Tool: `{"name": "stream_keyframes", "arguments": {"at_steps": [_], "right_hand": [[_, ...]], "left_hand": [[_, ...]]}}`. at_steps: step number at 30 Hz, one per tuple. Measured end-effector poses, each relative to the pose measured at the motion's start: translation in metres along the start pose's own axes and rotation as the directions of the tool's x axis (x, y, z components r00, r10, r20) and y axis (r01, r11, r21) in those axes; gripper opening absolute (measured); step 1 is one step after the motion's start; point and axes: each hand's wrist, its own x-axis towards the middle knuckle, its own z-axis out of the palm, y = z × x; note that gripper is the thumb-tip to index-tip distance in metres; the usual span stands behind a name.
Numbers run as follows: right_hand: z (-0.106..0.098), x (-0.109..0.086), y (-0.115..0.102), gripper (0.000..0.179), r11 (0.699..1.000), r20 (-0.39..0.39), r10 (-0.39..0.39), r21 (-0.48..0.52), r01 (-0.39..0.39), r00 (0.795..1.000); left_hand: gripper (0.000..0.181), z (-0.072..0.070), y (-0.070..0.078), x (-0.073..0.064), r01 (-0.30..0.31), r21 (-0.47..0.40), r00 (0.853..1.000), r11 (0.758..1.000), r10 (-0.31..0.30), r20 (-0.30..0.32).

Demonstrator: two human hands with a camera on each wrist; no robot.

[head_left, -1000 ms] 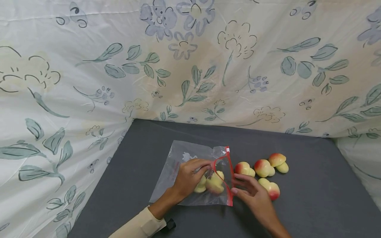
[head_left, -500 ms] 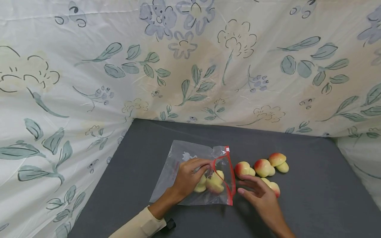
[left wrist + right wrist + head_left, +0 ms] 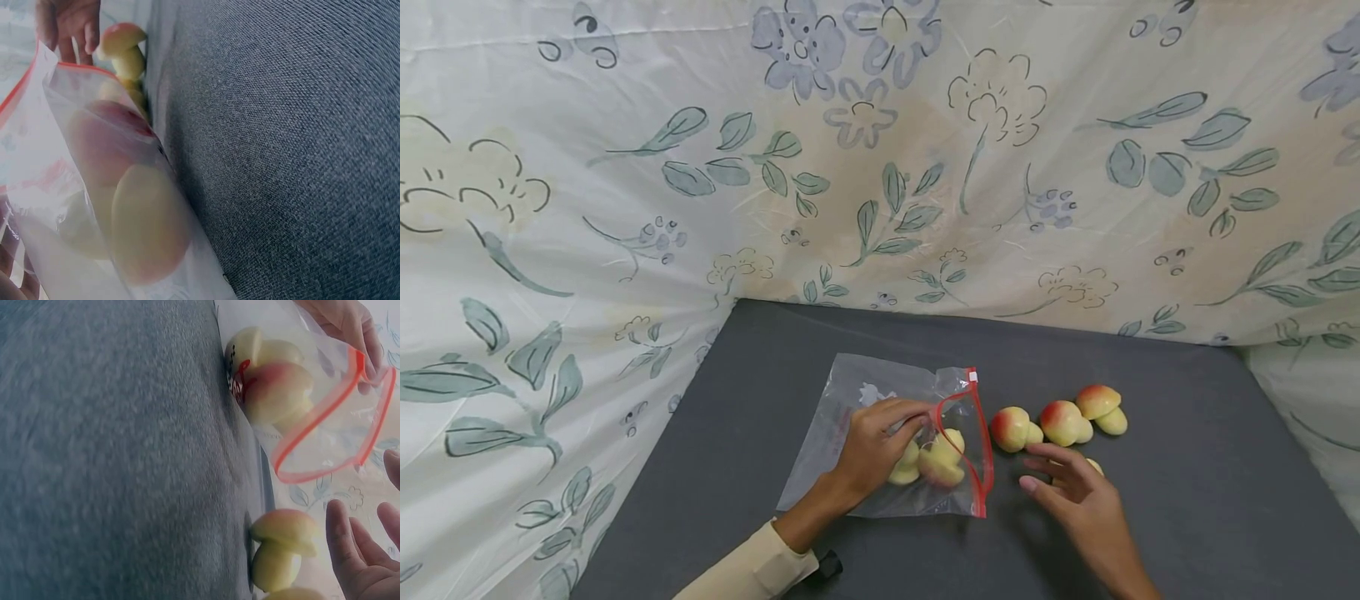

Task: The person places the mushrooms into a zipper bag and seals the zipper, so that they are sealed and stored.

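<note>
A clear zip bag (image 3: 820,467) with a red zip edge lies with its mouth held apart. Two red-and-yellow toy mushrooms (image 3: 943,468) show inside it. My left hand (image 3: 876,446) pinches the upper layer of the bag near the mouth; in the right wrist view its fingertips grip the film by the red edge. To the right of the mouth, my right hand (image 3: 1078,500) hovers with relaxed, spread fingers and holds nothing. Beneath it a loose toy mushroom (image 3: 1096,467) is mostly hidden. In the right wrist view another mushroom (image 3: 278,550) stands out beside the fingers (image 3: 340,537).
Three more toy mushrooms lie in a loose row behind the right hand: one near the bag (image 3: 1011,429), a middle mushroom (image 3: 1062,423) and a far mushroom (image 3: 1099,402). Dark grey cloth (image 3: 1210,467) covers the table. Floral fabric (image 3: 910,217) hangs behind and at the sides.
My right hand has let go of the bag's red edge and moved right, over the nearest loose mushroom. My left hand stays on the bag.
</note>
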Motion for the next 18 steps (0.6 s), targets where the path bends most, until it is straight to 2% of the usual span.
{"name": "stream_keyframes", "arguments": {"at_steps": [8, 18], "right_hand": [[-0.013, -0.001, -0.002, 0.048, 0.998, -0.028, 0.061, -0.03, -0.061, 0.998], [-0.025, -0.003, -0.001, 0.05, 0.998, -0.049, 0.054, 0.013, -0.054, 0.997]], "left_hand": [[0.023, 0.001, -0.001, 0.0, -0.002, 0.0, 1.0, 1.0, 0.002, 0.002], [0.022, 0.003, -0.002, 0.0, -0.016, 0.008, 1.0, 1.0, 0.016, 0.0]]}}
